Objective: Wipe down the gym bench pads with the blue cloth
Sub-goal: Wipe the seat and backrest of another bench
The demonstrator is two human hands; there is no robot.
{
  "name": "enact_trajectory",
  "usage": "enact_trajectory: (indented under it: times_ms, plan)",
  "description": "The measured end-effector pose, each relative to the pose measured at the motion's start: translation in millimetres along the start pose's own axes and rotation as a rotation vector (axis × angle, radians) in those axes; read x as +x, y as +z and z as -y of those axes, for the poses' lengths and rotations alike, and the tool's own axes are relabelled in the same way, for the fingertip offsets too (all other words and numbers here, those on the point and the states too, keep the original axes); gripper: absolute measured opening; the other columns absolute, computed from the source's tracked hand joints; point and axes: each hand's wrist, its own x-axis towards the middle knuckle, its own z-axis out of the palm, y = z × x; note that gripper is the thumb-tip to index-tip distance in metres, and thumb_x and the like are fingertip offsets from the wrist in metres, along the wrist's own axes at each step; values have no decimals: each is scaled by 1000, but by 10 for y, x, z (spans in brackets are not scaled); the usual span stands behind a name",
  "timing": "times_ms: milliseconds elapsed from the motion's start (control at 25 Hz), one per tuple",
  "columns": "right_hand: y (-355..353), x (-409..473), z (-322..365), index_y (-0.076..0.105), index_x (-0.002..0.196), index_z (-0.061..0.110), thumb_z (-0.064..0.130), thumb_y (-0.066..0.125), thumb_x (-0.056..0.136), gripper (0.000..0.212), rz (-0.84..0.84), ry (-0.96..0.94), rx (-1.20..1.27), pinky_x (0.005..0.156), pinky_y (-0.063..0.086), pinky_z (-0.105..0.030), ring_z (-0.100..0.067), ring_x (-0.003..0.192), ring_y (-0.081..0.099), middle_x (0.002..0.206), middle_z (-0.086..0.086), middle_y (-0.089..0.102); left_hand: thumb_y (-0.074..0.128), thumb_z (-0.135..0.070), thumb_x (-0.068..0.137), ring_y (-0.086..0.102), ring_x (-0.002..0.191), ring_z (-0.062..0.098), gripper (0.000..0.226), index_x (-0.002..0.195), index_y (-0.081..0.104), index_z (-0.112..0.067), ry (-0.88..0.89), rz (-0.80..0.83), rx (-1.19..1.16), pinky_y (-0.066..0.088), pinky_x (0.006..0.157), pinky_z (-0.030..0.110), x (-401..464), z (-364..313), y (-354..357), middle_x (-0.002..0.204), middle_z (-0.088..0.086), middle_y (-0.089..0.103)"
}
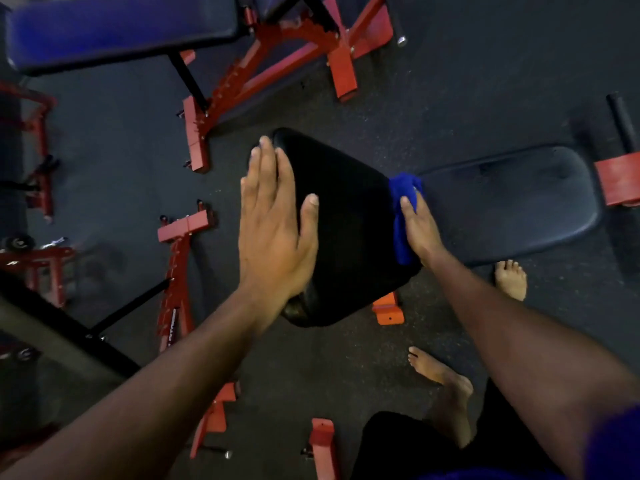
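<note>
Left hand (273,233) is lying flat, fingers straight, on the black pad (343,230); right hand (420,226) is gripping the blue cloth (403,202) against the pad's right edge.

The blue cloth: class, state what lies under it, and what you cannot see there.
The blue cloth lies against the right edge of the black bench pad, pressed by the right hand. The pad surface beneath the cloth is covered, so its condition cannot be seen.

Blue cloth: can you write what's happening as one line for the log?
step: wiping | right hand: presses blue cloth on backrest pad edge | left hand: flat on pad | seat pad: untouched
</note>
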Motion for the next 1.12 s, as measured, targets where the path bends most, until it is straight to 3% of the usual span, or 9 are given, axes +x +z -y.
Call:
enact_trajectory:
  times_ms: [120,400,600,800,960,1120]
  plan:
    - [287,355,33,30,155,13,34,39,106,53,49,-1,-8,122,17,-35,-19,148,26,161,-6,29,34,-33,110,-5,159,19,64,162,13,-4,12,11,-2,9,129,49,0,-5,7,172,10,1]
    - [219,518,-279,30,154,12,38,37,106,55,27,156,-45,120,21,-36,-25,146,29,160,-9,29,41,-26,108,-2,159,22,64,161,16,-1,15,-3,-8,10,129,48,39,-29,13,172,12,4]
    - [390,449,31,37,151,14,30,40,106,48,-10,-161,5,122,19,-37,-19,146,29,158,-5,35,41,-26,107,-2,159,22,65,161,17,-1,14,-9,-9,9,129,47,31,-40,17,172,12,4]
    - [243,942,-65,41,149,16,37,39,106,48,80,-30,-16,115,29,-34,-24,139,41,151,-10,44,41,-26,105,-5,159,20,66,162,15,-2,22,-4,0,4,130,40,33,3,25,172,10,2]
    - [155,438,-630,41,149,16,52,42,98,62,35,111,-25,117,30,-42,-25,138,43,151,-8,45,41,-26,104,-4,159,20,67,161,16,-2,16,-2,-24,6,130,45,33,-12,28,172,10,3]
    - [298,290,-343,43,148,16,26,46,104,45,-37,-95,6,121,22,-35,-18,143,35,155,-3,41,40,-29,104,-5,159,19,68,162,15,-4,27,3,-22,5,130,42,24,4,23,172,8,2]
